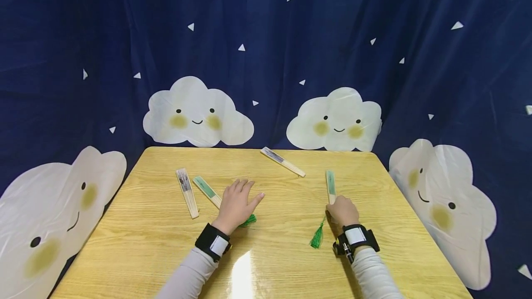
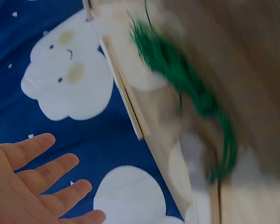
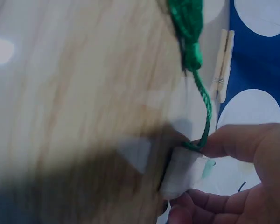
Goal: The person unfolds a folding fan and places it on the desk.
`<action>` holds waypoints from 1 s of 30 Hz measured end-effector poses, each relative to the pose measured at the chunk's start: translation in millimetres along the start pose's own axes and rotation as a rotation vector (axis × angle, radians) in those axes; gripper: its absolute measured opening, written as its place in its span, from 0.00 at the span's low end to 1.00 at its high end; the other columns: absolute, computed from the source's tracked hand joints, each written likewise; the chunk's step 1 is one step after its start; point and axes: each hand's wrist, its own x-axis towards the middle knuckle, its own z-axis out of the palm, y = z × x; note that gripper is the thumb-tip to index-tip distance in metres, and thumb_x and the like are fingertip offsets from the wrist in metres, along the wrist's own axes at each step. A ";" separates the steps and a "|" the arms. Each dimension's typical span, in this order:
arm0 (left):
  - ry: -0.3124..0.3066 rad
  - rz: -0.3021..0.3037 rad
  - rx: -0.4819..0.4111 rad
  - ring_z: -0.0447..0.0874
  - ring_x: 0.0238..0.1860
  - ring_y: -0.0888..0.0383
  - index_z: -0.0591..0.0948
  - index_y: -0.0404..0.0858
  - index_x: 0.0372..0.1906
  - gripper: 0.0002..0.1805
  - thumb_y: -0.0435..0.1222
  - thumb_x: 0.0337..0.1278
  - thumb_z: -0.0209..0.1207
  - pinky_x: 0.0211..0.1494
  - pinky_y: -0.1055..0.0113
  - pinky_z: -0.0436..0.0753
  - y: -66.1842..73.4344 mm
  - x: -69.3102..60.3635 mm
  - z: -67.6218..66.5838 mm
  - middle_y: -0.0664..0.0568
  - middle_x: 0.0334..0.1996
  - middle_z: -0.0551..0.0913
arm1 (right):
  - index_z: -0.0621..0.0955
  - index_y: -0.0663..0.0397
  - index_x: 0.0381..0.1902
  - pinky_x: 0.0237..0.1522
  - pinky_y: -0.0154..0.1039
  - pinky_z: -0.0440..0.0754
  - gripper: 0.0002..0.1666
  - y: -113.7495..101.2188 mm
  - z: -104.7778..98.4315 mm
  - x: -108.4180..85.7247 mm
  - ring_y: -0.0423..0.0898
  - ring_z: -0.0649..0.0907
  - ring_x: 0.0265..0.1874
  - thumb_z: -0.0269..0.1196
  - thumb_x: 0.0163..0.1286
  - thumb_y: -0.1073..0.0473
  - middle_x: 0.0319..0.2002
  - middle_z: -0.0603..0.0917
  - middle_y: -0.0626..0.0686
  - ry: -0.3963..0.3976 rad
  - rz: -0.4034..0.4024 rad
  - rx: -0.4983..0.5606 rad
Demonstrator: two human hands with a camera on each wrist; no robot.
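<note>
On the right of the table, my right hand pinches the lower end of a green folded fan; the right wrist view shows thumb and fingers around its pale end, with a green tassel on a cord. My left hand is spread over the lower part of another green fan, whose tassel shows beside the wrist. In the left wrist view the left hand has its fingers apart, holding nothing visible, and a green tassel looks blurred.
A dark-patterned folded fan lies at the left of the wooden table. Another patterned fan lies slanted near the back edge. Behind stands a blue curtain with smiling white clouds.
</note>
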 end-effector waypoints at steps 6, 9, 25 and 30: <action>-0.023 0.050 -0.056 0.68 0.67 0.37 0.75 0.40 0.64 0.35 0.62 0.68 0.44 0.68 0.39 0.68 16.6 -10.8 14.3 0.40 0.63 0.76 | 0.76 0.61 0.18 0.19 0.36 0.65 0.21 4.2 -1.0 -10.3 0.46 0.71 0.14 0.60 0.64 0.52 0.13 0.72 0.51 -0.066 0.028 0.138; -0.039 0.065 -0.098 0.70 0.67 0.39 0.75 0.39 0.64 0.36 0.62 0.68 0.44 0.68 0.40 0.68 22.4 -13.8 17.9 0.41 0.63 0.76 | 0.73 0.55 0.11 0.20 0.35 0.68 0.25 3.6 -1.3 -15.8 0.43 0.70 0.11 0.59 0.66 0.52 0.08 0.70 0.47 -0.107 0.032 0.277; -0.309 -0.186 -1.058 0.85 0.46 0.45 0.77 0.31 0.60 0.23 0.44 0.73 0.51 0.52 0.50 0.84 65.9 -1.6 23.7 0.37 0.50 0.82 | 0.74 0.67 0.45 0.29 0.29 0.77 0.18 -53.5 -21.6 -66.7 0.36 0.74 0.27 0.58 0.72 0.54 0.33 0.73 0.47 -0.537 -0.239 0.992; -0.241 -0.291 -1.280 0.84 0.39 0.56 0.78 0.30 0.55 0.21 0.43 0.71 0.53 0.47 0.63 0.86 69.2 0.3 24.6 0.43 0.43 0.83 | 0.75 0.59 0.42 0.35 0.29 0.80 0.11 -68.5 -18.1 -77.9 0.36 0.78 0.34 0.57 0.73 0.56 0.37 0.76 0.46 -0.625 -0.337 1.060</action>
